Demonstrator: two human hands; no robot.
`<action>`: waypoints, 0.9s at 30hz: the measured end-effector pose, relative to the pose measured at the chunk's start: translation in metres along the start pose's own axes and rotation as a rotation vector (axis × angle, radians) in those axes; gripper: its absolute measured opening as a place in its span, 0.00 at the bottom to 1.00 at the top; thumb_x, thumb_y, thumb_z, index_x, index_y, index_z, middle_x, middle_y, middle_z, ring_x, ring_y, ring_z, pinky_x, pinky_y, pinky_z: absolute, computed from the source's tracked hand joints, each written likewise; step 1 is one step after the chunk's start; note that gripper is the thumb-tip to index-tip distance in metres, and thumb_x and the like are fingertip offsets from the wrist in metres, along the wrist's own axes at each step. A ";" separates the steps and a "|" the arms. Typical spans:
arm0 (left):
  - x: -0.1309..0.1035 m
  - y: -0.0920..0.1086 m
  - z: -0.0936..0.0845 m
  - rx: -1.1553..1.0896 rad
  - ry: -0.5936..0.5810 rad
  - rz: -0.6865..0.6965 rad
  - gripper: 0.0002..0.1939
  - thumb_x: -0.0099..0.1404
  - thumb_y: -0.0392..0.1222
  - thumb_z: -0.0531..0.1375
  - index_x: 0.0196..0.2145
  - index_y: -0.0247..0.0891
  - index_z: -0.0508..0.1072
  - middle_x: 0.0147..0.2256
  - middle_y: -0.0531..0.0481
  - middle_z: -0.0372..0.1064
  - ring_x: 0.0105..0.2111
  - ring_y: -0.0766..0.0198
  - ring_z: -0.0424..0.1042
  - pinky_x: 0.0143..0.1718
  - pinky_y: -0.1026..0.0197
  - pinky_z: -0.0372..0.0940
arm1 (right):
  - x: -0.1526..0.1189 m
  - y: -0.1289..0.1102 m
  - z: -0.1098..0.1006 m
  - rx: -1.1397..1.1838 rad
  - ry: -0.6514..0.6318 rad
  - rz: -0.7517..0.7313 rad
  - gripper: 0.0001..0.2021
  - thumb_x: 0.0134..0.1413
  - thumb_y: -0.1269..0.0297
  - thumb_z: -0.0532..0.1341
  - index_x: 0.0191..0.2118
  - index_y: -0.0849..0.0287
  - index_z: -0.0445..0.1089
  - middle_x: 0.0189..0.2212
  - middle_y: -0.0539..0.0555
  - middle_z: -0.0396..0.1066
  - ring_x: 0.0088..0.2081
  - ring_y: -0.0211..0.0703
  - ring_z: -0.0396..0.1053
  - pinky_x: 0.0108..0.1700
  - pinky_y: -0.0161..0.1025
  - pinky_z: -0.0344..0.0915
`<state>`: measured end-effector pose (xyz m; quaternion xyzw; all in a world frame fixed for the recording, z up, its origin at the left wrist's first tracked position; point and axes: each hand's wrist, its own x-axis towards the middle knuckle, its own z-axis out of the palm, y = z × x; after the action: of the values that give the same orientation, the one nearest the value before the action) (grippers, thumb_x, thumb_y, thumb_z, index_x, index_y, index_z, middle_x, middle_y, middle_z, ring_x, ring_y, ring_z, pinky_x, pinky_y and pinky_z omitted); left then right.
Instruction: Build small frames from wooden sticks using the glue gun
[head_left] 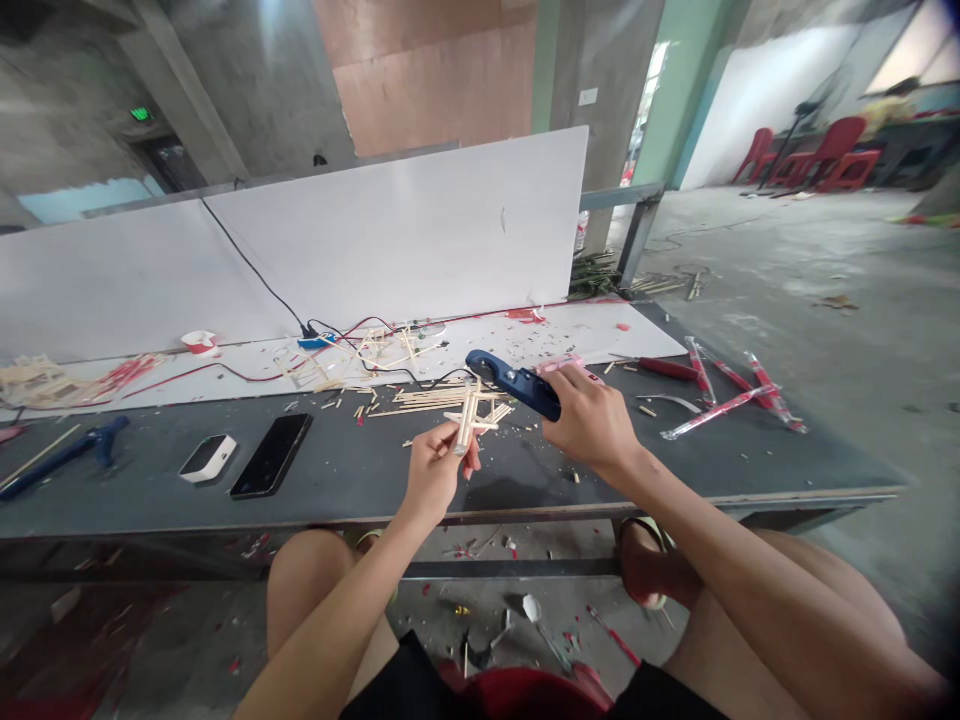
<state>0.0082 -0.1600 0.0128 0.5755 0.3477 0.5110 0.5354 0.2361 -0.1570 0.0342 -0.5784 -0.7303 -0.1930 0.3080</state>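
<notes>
My left hand (439, 465) is closed around a small frame of pale wooden sticks (466, 418), held above the dark table. My right hand (589, 410) grips the handle of a dark blue cutting tool (517, 382). The tool's rounded head points left and lies just above the top end of the stick frame; whether they touch is unclear. Beneath and behind the frame, loose wooden sticks (420, 400) lie on the table. A pink-and-white item (561, 362) shows just behind my right hand, partly hidden by it.
On the grey table (330, 500) are a black phone (271, 456), a white box (208, 458) and a blue tool (105, 440) at left. Red-handled tool (666, 368) and red plastic-wrapped sticks (750, 395) lie at right. Cables and stick scraps run along the white board (450, 240).
</notes>
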 end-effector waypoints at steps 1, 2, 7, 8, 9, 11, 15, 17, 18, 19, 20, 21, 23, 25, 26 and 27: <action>0.000 0.000 0.000 0.011 -0.001 0.000 0.18 0.66 0.53 0.64 0.31 0.33 0.77 0.21 0.52 0.64 0.20 0.70 0.61 0.21 0.66 0.55 | 0.000 0.000 -0.001 0.013 -0.002 0.001 0.20 0.45 0.71 0.57 0.46 0.63 0.73 0.41 0.60 0.74 0.35 0.48 0.70 0.28 0.39 0.54; 0.000 0.000 0.000 0.021 -0.002 -0.001 0.18 0.66 0.53 0.64 0.31 0.33 0.77 0.21 0.52 0.64 0.20 0.70 0.61 0.21 0.66 0.56 | 0.000 0.000 -0.003 0.024 -0.004 0.004 0.21 0.44 0.71 0.58 0.48 0.62 0.72 0.42 0.60 0.74 0.36 0.49 0.71 0.28 0.39 0.55; 0.000 0.001 0.000 0.049 -0.014 0.004 0.19 0.66 0.55 0.63 0.35 0.33 0.78 0.21 0.52 0.65 0.20 0.69 0.61 0.21 0.65 0.57 | 0.000 0.001 -0.008 0.045 -0.011 0.020 0.25 0.45 0.71 0.58 0.54 0.62 0.69 0.44 0.62 0.72 0.39 0.51 0.70 0.32 0.40 0.61; 0.000 0.001 0.000 0.051 -0.017 0.007 0.19 0.66 0.55 0.63 0.35 0.33 0.78 0.21 0.52 0.65 0.20 0.69 0.62 0.21 0.65 0.57 | 0.000 0.001 -0.008 0.050 -0.014 0.022 0.26 0.45 0.71 0.58 0.54 0.62 0.68 0.44 0.62 0.71 0.40 0.52 0.70 0.33 0.41 0.62; 0.000 0.001 0.000 0.054 -0.021 0.010 0.19 0.66 0.55 0.63 0.34 0.33 0.78 0.21 0.52 0.66 0.20 0.69 0.62 0.21 0.65 0.57 | 0.000 0.002 -0.008 0.055 -0.019 0.024 0.26 0.46 0.71 0.58 0.54 0.62 0.68 0.44 0.63 0.71 0.41 0.53 0.70 0.34 0.42 0.63; 0.000 0.001 0.000 0.057 -0.028 0.011 0.19 0.67 0.55 0.63 0.32 0.33 0.77 0.21 0.51 0.66 0.20 0.69 0.62 0.21 0.65 0.57 | 0.000 0.002 -0.008 0.066 -0.028 0.029 0.26 0.46 0.71 0.58 0.55 0.63 0.68 0.45 0.63 0.71 0.41 0.53 0.70 0.35 0.42 0.64; 0.000 0.002 0.000 0.052 -0.032 0.018 0.19 0.67 0.55 0.63 0.31 0.33 0.77 0.21 0.51 0.65 0.20 0.69 0.61 0.21 0.65 0.57 | -0.001 0.002 -0.007 0.072 -0.026 0.034 0.25 0.46 0.70 0.58 0.54 0.63 0.69 0.45 0.62 0.72 0.39 0.52 0.71 0.32 0.42 0.63; 0.000 0.003 0.000 0.045 -0.030 0.024 0.19 0.67 0.55 0.63 0.33 0.33 0.78 0.21 0.51 0.65 0.21 0.69 0.61 0.21 0.65 0.57 | -0.001 0.001 -0.007 0.060 -0.020 0.039 0.25 0.45 0.71 0.58 0.52 0.63 0.70 0.44 0.62 0.72 0.38 0.51 0.71 0.31 0.41 0.62; 0.000 0.004 0.000 0.042 -0.028 0.026 0.19 0.67 0.54 0.63 0.33 0.33 0.78 0.21 0.51 0.65 0.21 0.69 0.61 0.21 0.65 0.57 | -0.001 0.000 -0.007 0.051 -0.018 0.042 0.24 0.44 0.71 0.58 0.52 0.63 0.71 0.44 0.61 0.73 0.38 0.51 0.71 0.30 0.40 0.61; 0.000 0.004 0.000 0.041 -0.026 0.026 0.18 0.67 0.54 0.63 0.34 0.33 0.78 0.21 0.51 0.65 0.21 0.69 0.61 0.21 0.65 0.57 | -0.001 -0.001 -0.007 0.039 -0.016 0.043 0.24 0.44 0.71 0.58 0.51 0.63 0.71 0.43 0.61 0.73 0.37 0.50 0.72 0.29 0.40 0.61; 0.000 0.004 0.000 0.042 -0.022 0.025 0.18 0.67 0.54 0.63 0.34 0.33 0.78 0.21 0.51 0.65 0.21 0.69 0.61 0.21 0.65 0.57 | -0.001 -0.001 -0.006 0.025 -0.012 0.041 0.24 0.44 0.72 0.58 0.51 0.63 0.71 0.43 0.61 0.73 0.37 0.50 0.71 0.29 0.39 0.60; 0.000 0.004 0.000 0.045 -0.019 0.023 0.19 0.67 0.54 0.63 0.34 0.33 0.78 0.21 0.51 0.65 0.21 0.69 0.61 0.21 0.65 0.57 | -0.001 -0.002 -0.006 0.010 -0.006 0.035 0.23 0.45 0.72 0.58 0.51 0.63 0.72 0.43 0.61 0.73 0.36 0.50 0.71 0.28 0.39 0.59; 0.000 0.004 0.000 0.048 -0.014 0.018 0.19 0.67 0.54 0.63 0.34 0.33 0.79 0.21 0.52 0.65 0.21 0.69 0.62 0.21 0.65 0.57 | -0.002 -0.002 -0.005 -0.029 0.009 0.020 0.22 0.46 0.71 0.58 0.50 0.62 0.72 0.42 0.61 0.73 0.35 0.49 0.71 0.27 0.39 0.57; -0.001 0.004 0.001 0.045 -0.013 0.011 0.19 0.67 0.55 0.63 0.35 0.33 0.79 0.21 0.52 0.65 0.21 0.69 0.62 0.21 0.65 0.57 | -0.002 -0.002 -0.004 -0.072 0.024 0.009 0.20 0.47 0.70 0.58 0.49 0.62 0.72 0.42 0.61 0.74 0.33 0.48 0.71 0.26 0.38 0.53; -0.001 0.003 0.001 0.042 -0.012 0.006 0.19 0.66 0.55 0.64 0.35 0.33 0.79 0.21 0.52 0.65 0.21 0.69 0.62 0.21 0.65 0.57 | -0.002 -0.002 -0.003 -0.089 0.028 0.008 0.19 0.48 0.70 0.57 0.48 0.62 0.72 0.41 0.61 0.74 0.32 0.47 0.70 0.25 0.38 0.52; -0.002 0.003 0.002 0.041 -0.010 0.001 0.20 0.66 0.56 0.64 0.36 0.33 0.79 0.21 0.52 0.65 0.21 0.68 0.63 0.21 0.65 0.57 | -0.002 -0.001 -0.003 -0.100 0.029 0.009 0.19 0.48 0.70 0.57 0.48 0.62 0.73 0.41 0.60 0.74 0.32 0.47 0.70 0.25 0.38 0.51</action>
<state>0.0090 -0.1628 0.0157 0.5892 0.3551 0.5012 0.5249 0.2359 -0.1608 0.0352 -0.5934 -0.7126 -0.2363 0.2901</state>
